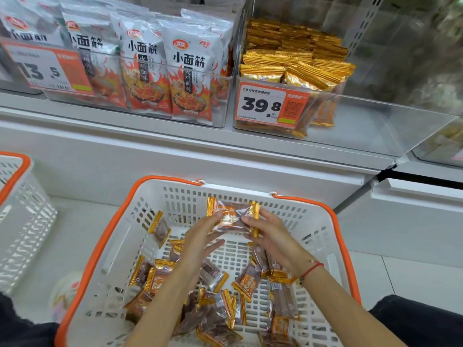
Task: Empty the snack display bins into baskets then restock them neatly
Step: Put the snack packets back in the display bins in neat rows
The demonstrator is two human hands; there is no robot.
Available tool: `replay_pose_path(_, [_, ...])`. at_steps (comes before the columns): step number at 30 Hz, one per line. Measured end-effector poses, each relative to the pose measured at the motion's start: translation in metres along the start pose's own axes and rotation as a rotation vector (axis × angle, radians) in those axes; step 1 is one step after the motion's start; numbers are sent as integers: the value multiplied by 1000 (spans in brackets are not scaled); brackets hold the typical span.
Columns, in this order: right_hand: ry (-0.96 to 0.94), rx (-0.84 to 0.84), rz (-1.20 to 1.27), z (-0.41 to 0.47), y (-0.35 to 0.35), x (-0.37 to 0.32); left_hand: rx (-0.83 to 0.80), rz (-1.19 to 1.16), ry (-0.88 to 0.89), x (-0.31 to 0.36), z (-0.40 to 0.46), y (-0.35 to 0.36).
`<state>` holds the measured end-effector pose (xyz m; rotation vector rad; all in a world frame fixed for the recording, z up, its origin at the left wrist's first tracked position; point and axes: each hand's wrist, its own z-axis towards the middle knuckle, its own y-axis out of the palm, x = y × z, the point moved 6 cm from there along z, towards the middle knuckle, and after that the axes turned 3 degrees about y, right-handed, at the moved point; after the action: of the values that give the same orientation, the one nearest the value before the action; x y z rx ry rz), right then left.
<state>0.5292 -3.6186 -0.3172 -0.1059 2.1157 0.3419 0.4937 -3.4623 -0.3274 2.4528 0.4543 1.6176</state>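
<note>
A white shop shelf (175, 146) fills the upper half of the frame, with a pale tiled floor at lower right. At centre frame a small stack of gold-edged snack packets (231, 217) is pinched between the two hands: the left hand (200, 236) grips its left end with thumb and fingers, and the right hand (270, 236), a red cord at its wrist, grips the right end. The stack is held above the white basket (120, 236) with the orange rim, where many loose packets (225, 296) are scattered across the bottom. In the upper right, a clear display bin (375, 126) is partly restocked, with packets stacked neatly at its left behind a 39.8 price tag (271, 105). Bags of spicy snacks (190, 71) are held in the neighbouring bin, upper centre. A second basket (20, 216) is seen at the left edge.

The stack is judged likely to fan apart or slip on the way up, since the wrappers are slick and only the ends are gripped. Untidy rows could follow if the edges are not squared first.
</note>
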Motion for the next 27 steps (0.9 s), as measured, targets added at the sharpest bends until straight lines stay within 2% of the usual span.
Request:
replay_pose_path(3, [34,-172,-108,4,-8,-16,-202,20,-86,6,4,-5])
replay_pose_path(6, [56,-282,-434,7,-9,-33,-416,179,-174,2,6,-4])
replay_pose_path(8, [52,-296,-607,11,-4,-39,-463,343,-227,-6,10,-2])
replay_pose_path(10, [37,-266,-670,19,-1,-34,-395,484,-239,-16,16,-8])
replay_pose_path(13, [14,-27,-741,43,-23,4,-194,464,-242,-28,21,-25])
replay_pose_path(15, [7,137,-1048,56,-44,41,-68,445,-253,-40,19,-38])
replay_pose_path(16, [14,137,-1229,60,-49,63,-21,401,-269,-46,18,-44])
replay_pose_path(17, [23,66,-1398,62,-51,86,21,343,-299,-52,16,-47])
replay_pose_path(19, [32,-178,-1686,62,-49,131,100,194,-346,-61,16,-53])
replay_pose_path(21, [-64,-326,-1925,59,-46,156,165,75,-378,-66,19,-56])
replay_pose_path(27, [-366,-280,-1998,60,-44,160,278,19,-437,-79,29,-74])
